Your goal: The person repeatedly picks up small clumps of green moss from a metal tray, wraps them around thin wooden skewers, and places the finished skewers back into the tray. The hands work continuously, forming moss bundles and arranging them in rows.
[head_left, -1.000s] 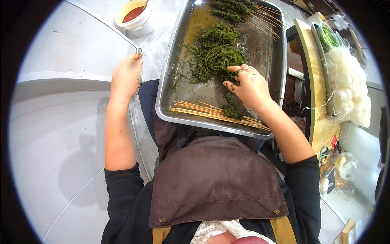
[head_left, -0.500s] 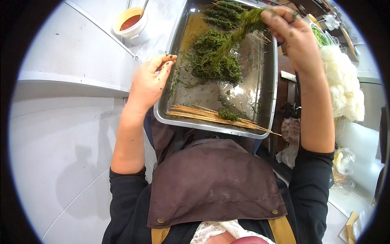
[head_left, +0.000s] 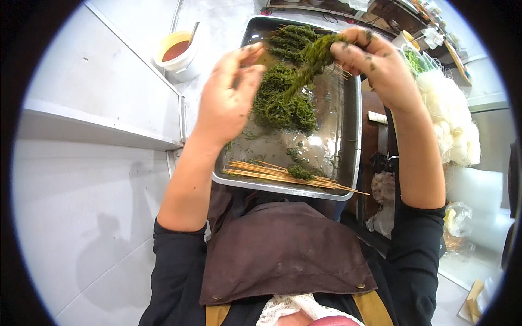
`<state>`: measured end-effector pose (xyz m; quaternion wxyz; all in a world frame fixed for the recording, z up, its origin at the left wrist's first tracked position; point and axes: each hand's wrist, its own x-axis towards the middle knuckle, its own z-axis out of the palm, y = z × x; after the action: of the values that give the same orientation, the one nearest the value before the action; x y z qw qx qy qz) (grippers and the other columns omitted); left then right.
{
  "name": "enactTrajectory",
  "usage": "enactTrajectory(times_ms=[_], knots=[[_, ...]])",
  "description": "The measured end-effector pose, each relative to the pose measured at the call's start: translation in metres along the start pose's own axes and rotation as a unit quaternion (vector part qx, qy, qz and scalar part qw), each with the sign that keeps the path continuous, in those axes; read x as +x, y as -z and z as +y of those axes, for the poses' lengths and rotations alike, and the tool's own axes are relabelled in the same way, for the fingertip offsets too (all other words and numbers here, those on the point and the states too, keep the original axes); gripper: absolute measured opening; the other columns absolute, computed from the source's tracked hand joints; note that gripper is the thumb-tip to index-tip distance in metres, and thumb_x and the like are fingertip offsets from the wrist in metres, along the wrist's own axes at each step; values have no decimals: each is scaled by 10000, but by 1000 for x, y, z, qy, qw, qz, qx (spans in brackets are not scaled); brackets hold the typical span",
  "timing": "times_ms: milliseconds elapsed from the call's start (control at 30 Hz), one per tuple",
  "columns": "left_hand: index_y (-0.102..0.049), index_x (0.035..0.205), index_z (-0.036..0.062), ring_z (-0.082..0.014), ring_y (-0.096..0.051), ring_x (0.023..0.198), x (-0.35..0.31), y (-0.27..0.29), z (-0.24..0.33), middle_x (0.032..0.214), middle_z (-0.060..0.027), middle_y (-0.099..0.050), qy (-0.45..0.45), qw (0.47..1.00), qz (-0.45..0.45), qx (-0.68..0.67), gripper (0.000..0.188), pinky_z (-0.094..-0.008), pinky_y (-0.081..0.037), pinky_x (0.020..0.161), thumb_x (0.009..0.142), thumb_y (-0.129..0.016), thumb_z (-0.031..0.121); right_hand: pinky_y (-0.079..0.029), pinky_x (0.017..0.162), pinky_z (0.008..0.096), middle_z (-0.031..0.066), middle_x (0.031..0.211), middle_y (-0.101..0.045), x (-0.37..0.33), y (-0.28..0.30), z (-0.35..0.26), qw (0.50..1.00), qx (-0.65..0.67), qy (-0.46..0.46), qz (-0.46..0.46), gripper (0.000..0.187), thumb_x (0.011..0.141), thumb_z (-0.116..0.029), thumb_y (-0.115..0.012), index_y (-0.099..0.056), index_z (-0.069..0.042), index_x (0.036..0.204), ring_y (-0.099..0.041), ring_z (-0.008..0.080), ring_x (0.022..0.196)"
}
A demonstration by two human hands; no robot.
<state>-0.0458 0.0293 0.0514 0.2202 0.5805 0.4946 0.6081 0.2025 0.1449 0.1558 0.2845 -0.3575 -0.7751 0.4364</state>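
Observation:
Pinched in my right hand point(head_left: 375, 62) is a stringy clump of dark green seaweed point(head_left: 312, 60), its end trailing over the pile below. My left hand point(head_left: 231, 95) hovers over the tray's left side, thumb and fingers apart, nothing in it. Both hands carry green bits. Under them a metal tray point(head_left: 356, 141) holds a loose seaweed pile point(head_left: 288, 111). Wooden skewers point(head_left: 277, 174) lie across its near end, with a small seaweed tuft point(head_left: 299, 172) on them. At the far end, several rolls of seaweed point(head_left: 291, 39) lie side by side with skewer ends sticking out.
A white bucket point(head_left: 185, 69) of reddish liquid with a handle in it stands beyond the tray on the left. A pale wall point(head_left: 103, 108) runs along my left. To the right are a bundle of white fibres point(head_left: 454, 119) and clear plastic bags point(head_left: 458, 217).
My left hand has lifted from the tray's left edge and moved right and away from me, toward the seaweed. My right hand, still gripping its clump, has shifted left and slightly nearer.

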Motion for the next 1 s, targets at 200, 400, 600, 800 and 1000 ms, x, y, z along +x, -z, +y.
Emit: enactTrajectory(times_ms=[200, 400, 600, 800, 1000], knots=[[-420, 1521, -21, -192, -551, 1322, 10, -49, 7, 1449, -145, -572, -12, 987, -161, -9, 572, -355, -443, 1115, 1036, -653, 171, -482, 820, 228, -50, 924, -664, -12, -21, 20, 997, 66, -5, -43, 239, 961, -209, -750, -685, -37, 1115, -593, 50, 886], [-548, 1390, -14, -130, -642, 983, -2, -44, -14, 1141, -86, -685, 195, 941, -253, -108, 391, -283, -518, 907, 1055, -603, 181, -358, 687, 199, -97, 853, -555, -21, 1, 34, 989, 114, -80, -42, 147, 953, -120, -688, -657, -65, 1086, -459, 25, 744], [-654, 1246, 17, -163, -628, 883, -19, -10, -42, 1014, -90, -711, 217, 955, -201, 18, 297, -313, -516, 834, 1048, -609, 233, -392, 723, 204, -82, 872, -564, -29, 18, 69, 988, -33, -136, -63, 121, 955, -107, -664, -653, -38, 1054, -480, 26, 796], [-674, 1205, 15, -176, -627, 866, -44, 9, -73, 954, -95, -693, 289, 913, -282, 52, 286, -317, -514, 828, 1054, -597, 245, -449, 720, 234, -34, 845, -633, -48, 5, 108, 968, -62, -227, -91, 148, 979, -171, -710, -673, -61, 1070, -538, 54, 768], [-725, 1195, 54, -188, -671, 941, -57, 7, -89, 995, -107, -725, 90, 978, -145, 124, 259, -322, -515, 909, 1071, -564, 215, -458, 672, 201, -37, 836, -652, -62, 6, 135, 943, 165, -289, -24, 131, 983, -194, -710, -689, -97, 1069, -564, 45, 724]])
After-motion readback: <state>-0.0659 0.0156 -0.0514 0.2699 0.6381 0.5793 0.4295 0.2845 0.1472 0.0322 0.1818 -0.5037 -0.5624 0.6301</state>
